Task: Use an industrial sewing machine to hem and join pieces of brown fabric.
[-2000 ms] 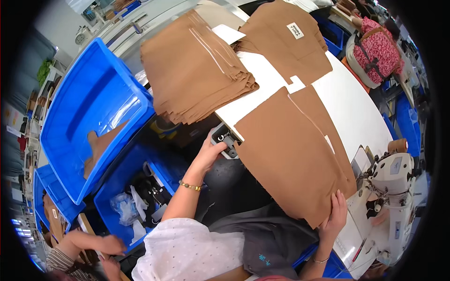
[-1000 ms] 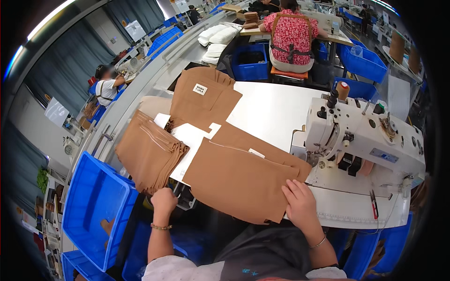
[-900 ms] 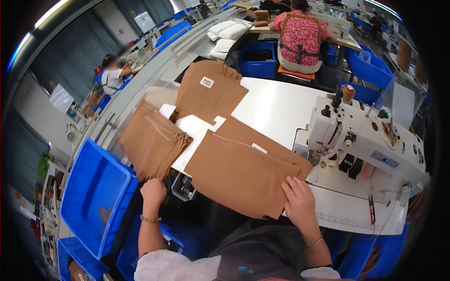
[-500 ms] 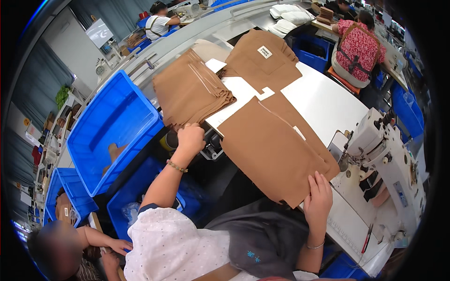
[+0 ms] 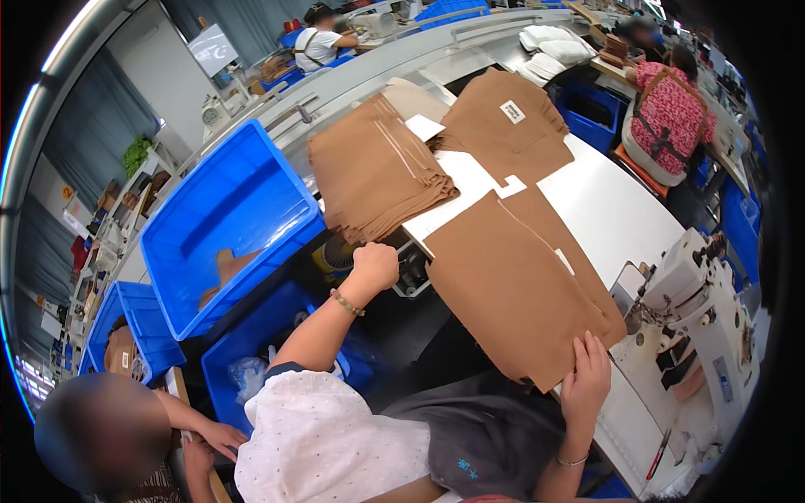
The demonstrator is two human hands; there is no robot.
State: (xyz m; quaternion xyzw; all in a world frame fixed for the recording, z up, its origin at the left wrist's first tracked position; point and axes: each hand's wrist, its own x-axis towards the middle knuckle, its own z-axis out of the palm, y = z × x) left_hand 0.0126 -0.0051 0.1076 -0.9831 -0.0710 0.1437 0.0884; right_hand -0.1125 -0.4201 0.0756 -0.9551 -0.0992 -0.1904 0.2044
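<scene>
Left hand [image 5: 375, 265] clenched by one fabric stack [image 5: 377, 172]; right hand [image 5: 587, 379] fingers flat, released, on one brown panel [image 5: 511, 289]; three blue bins [image 5: 226, 218]

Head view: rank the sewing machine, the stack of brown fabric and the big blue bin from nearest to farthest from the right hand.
1. Sewing machine, just to the right of the right hand.
2. Stack of brown fabric, up and to the left, across the table.
3. Big blue bin, farthest left, beyond the table's edge.

left hand [image 5: 375, 266] fingers hidden, curled under table edge [image 5: 417, 237]
</scene>
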